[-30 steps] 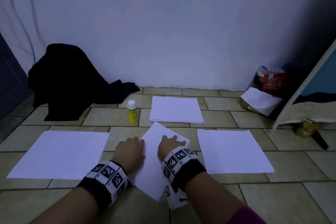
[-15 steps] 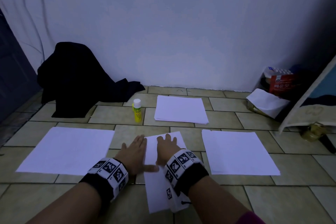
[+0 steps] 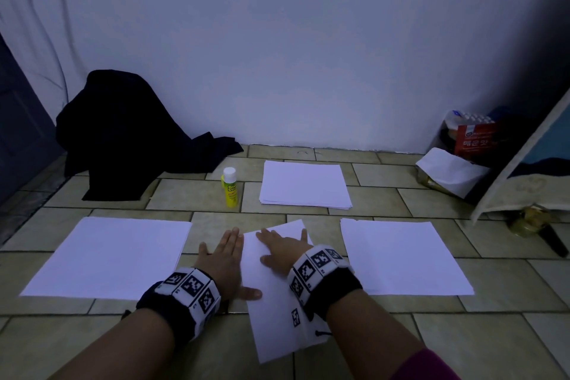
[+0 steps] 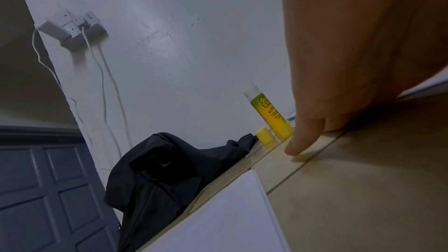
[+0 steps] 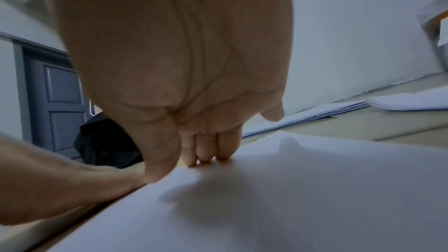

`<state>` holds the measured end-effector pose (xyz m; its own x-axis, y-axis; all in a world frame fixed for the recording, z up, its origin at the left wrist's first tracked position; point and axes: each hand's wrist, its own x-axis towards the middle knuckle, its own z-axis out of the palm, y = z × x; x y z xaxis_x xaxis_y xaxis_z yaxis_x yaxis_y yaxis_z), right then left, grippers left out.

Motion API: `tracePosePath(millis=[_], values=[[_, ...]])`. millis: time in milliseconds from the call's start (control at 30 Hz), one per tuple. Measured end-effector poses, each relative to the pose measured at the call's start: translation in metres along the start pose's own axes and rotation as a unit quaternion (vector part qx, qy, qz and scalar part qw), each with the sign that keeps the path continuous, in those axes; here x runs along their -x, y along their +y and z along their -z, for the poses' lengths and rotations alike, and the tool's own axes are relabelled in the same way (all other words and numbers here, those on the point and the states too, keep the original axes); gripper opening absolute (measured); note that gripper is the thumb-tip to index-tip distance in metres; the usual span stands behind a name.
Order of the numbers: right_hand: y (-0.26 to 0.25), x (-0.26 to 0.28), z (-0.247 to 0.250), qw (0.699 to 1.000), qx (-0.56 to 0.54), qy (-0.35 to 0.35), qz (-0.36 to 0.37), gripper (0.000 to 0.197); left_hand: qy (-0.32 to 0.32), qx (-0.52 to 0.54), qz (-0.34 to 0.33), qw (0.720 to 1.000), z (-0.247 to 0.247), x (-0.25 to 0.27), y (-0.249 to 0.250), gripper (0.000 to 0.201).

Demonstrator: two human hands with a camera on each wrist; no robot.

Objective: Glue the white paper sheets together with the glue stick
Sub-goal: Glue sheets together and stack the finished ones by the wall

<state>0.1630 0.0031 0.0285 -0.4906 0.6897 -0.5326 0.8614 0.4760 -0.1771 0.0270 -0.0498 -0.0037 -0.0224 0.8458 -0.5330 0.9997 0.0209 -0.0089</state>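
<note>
— The tiled floor point(image 3: 197, 194) has paper piles by the wall. What changed?
— The middle sheet point(image 3: 271, 302) got turned straight. Now it can be pressed.
— The hands?
— The right hand point(image 3: 282, 248) lies flat on it. The left hand point(image 3: 223, 259) lies spread beside it, thumb on its edge.
— The glue stick point(image 3: 230, 188)?
— Standing far off, lid point(image 4: 265, 137) beside it. I can't see any glue under the sheet.

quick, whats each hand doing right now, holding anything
Left hand: open, fingers flat on the floor tiles, thumb on the middle paper sheets, holding nothing.
Right hand: open, pressing flat on the same sheets, holding nothing.
</note>
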Motion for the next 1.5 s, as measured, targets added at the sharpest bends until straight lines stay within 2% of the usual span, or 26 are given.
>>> tracePosePath(millis=[200, 300, 367, 433, 533, 567, 633, 700, 800, 933, 1000, 1067, 1100, 1233, 1333, 1500], values=[[0.033, -0.005, 0.003, 0.993, -0.054, 0.017, -0.105, 0.065, 0.001, 0.011, -0.008, 1.000, -0.001, 0.001, -0.001, 0.122], [0.039, -0.010, 0.006, 0.992, -0.030, 0.009, -0.120, 0.078, 0.000, 0.007, -0.012, 1.000, 0.001, 0.001, -0.002, 0.120], [0.036, -0.012, 0.007, 0.990, -0.039, 0.030, -0.133, 0.084, -0.002, -0.013, -0.012, 1.000, 0.005, 0.002, -0.004, 0.116], [0.029, -0.011, 0.006, 0.983, -0.045, 0.085, -0.154, 0.074, 0.008, -0.034, -0.006, 0.999, 0.012, 0.006, -0.005, 0.110], [0.014, -0.004, -0.002, 0.974, 0.006, 0.174, -0.142, 0.042, 0.062, -0.037, -0.002, 0.997, 0.026, 0.013, -0.007, 0.087], [0.008, -0.003, -0.006, 0.975, 0.005, 0.179, -0.131, 0.034, 0.086, -0.030, -0.012, 0.996, 0.030, 0.015, -0.007, 0.076], [-0.004, -0.003, -0.012, 0.980, -0.019, 0.159, -0.120, 0.032, 0.115, -0.007, -0.050, 0.992, 0.031, 0.016, -0.008, 0.065], [-0.016, -0.006, -0.016, 0.981, -0.034, 0.140, -0.127, 0.032, 0.116, -0.006, -0.087, 0.989, 0.028, 0.016, -0.007, 0.063], [-0.026, -0.012, -0.018, 0.982, -0.044, 0.128, -0.132, 0.034, 0.105, -0.006, -0.088, 0.991, 0.026, 0.017, -0.005, 0.055], [-0.036, -0.019, -0.024, 0.986, -0.031, 0.126, -0.103, 0.045, 0.104, -0.024, -0.065, 0.992, 0.024, 0.015, -0.008, 0.074], [-0.038, -0.022, -0.026, 0.988, -0.015, 0.129, -0.079, 0.050, 0.100, -0.015, -0.056, 0.993, 0.017, 0.009, -0.012, 0.095], [-0.037, -0.025, -0.025, 0.990, -0.006, 0.133, -0.045, 0.053, 0.069, 0.007, -0.048, 0.996, 0.010, 0.003, -0.016, 0.118], [-0.036, -0.027, -0.024, 0.991, -0.004, 0.131, -0.032, 0.055, 0.047, 0.018, -0.045, 0.998, 0.008, 0.002, -0.018, 0.123], [-0.028, -0.032, -0.017, 0.997, 0.003, 0.074, 0.007, 0.073, -0.001, 0.030, -0.046, 0.999, 0.006, -0.005, -0.023, 0.134], [-0.020, -0.032, -0.013, 0.998, 0.018, 0.032, 0.046, 0.075, -0.004, 0.032, -0.049, 0.998, 0.004, -0.008, -0.025, 0.137], [0.017, -0.025, -0.003, 1.000, 0.012, 0.013, 0.023, 0.088, -0.003, 0.041, -0.052, 0.998, 0.001, -0.008, -0.025, 0.135]])
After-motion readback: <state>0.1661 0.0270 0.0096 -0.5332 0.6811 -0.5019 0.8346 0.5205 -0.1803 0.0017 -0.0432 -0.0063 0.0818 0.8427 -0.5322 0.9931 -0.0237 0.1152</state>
